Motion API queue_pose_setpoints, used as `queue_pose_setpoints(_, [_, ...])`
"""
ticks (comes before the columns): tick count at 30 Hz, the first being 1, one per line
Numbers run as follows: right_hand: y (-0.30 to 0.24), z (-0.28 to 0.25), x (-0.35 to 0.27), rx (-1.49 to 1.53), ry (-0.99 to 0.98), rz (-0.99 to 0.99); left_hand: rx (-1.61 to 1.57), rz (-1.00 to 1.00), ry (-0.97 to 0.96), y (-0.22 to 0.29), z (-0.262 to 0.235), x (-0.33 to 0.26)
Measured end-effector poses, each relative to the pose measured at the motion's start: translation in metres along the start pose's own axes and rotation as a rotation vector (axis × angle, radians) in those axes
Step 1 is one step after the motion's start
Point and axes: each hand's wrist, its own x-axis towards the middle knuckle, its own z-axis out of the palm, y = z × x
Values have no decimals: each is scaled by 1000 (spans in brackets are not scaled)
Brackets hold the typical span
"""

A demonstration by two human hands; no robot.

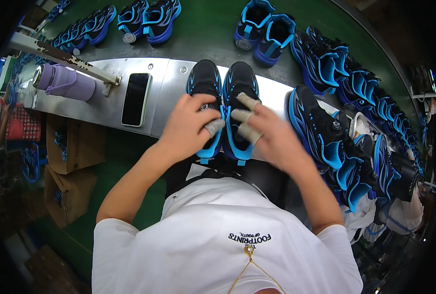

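The pair of black and blue shoes [223,105] sits toes-away on the metal table [105,105] directly under both of my hands, the two shoes touching side by side. Far left of my left grip I see a lilac bottle [63,82] lying on its side, and nearer to that grip a dark phone [136,99] lying flat on the table. My left hand [188,128] lies over the left shoe [204,98], fingers curled down onto its upper, the taped thumb at the seam between the two shoes; the grip is loosely closed on that shoe. Just right of it, my right hand [267,134] rests on the right shoe [239,100] with taped fingers [247,102] spread and pressed flat, more open than clasped, so I cannot tell whether it really holds. Right of that grip stands a crowded row of matching shoes [335,127], and beyond my hands more pairs [264,29] sit on the green belt [203,29].
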Motion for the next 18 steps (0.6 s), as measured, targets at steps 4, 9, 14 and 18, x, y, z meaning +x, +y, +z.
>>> queue_pose_setpoints(4, [12, 1, 4, 129, -150, 5, 96, -66, -43, -13, 9, 8])
queue_pose_setpoints(9, [23, 21, -5, -111, 32, -130, -80, 36, -124, -26, 10, 5])
queue_pose_setpoints(14, [20, 3, -5, 230, -152, -11, -22, 7, 1, -16, 15, 2])
queue_pose_setpoints(18, [31, 21, -3, -140, -22, -145, -57, 33, -90, -17, 14, 7])
